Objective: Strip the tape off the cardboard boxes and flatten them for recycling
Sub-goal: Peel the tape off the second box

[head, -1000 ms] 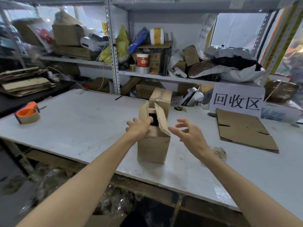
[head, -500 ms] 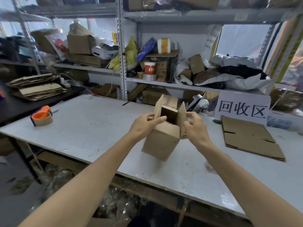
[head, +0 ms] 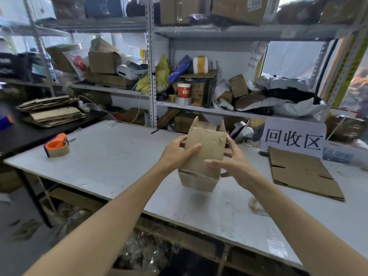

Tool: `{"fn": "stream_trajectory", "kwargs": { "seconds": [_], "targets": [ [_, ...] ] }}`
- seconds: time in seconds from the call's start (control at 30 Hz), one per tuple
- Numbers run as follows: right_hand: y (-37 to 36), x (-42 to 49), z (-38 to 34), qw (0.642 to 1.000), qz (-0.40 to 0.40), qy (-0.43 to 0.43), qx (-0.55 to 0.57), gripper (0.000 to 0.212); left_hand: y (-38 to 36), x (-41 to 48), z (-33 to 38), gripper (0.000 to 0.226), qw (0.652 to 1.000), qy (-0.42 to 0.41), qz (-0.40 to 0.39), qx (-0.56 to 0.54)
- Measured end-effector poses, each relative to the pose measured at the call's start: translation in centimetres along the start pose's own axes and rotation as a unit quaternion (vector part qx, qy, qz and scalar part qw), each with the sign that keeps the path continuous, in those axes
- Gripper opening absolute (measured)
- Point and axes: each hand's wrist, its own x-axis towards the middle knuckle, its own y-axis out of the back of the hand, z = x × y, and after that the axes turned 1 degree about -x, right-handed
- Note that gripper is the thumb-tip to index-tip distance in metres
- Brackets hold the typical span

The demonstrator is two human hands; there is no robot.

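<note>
A small brown cardboard box (head: 207, 148) is held up above the white table (head: 111, 162), its top flaps open and pointing away from me. A strip of tape runs across its lower part. My left hand (head: 177, 152) grips the box's left side, thumb across the near face. My right hand (head: 233, 162) holds the right side, fingers spread over the front and the far edge. A flattened cardboard sheet (head: 300, 172) lies on the table to the right.
An orange tape dispenser (head: 56, 145) sits at the table's left. A white sign (head: 294, 137) with black characters stands at the back right. Cluttered metal shelves (head: 151, 76) rise behind. Flattened cardboard (head: 51, 111) is stacked on a black side table. A crumpled tape wad (head: 255, 205) lies near my right forearm.
The box stood on the table with only my left hand on it. Both hands then took hold, lifted it and tipped its near face toward me.
</note>
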Motion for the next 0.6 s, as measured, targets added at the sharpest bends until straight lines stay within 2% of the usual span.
{"fn": "stream_trajectory", "kwargs": {
  "seconds": [0.03,0.1,0.2,0.27,0.37,0.47,0.6],
  "targets": [
    [-0.2,-0.1,0.3,1.0,0.0,0.001,0.025,0.113,-0.1,0.0,0.3,0.074,1.0,0.005,-0.01,-0.02],
    [-0.4,-0.1,0.4,0.997,0.026,0.008,0.069,0.109,0.2,-0.1,0.6,0.087,0.998,-0.001,-0.038,-0.053],
    [-0.3,0.2,0.4,0.992,0.087,-0.007,0.091,0.074,0.9,0.0,0.5,0.108,0.996,-0.03,-0.087,-0.011],
    [-0.6,0.3,0.5,0.99,0.101,-0.011,0.094,0.056,0.7,0.0,0.0,0.113,0.995,-0.041,-0.095,0.01],
    [-1.0,0.5,1.1,0.993,0.106,-0.016,0.053,0.035,0.1,-0.1,-1.0,0.113,0.996,-0.043,-0.078,0.012],
    [-0.7,0.7,1.9,0.99,0.123,-0.037,0.051,0.03,0.0,-0.5,-1.7,0.112,0.993,-0.074,-0.084,0.033],
    [-0.1,0.9,2.9,0.987,0.14,-0.081,0.017,0.025,-0.5,-0.8,-1.5,0.088,0.99,-0.114,-0.068,0.037]
  ]
}}
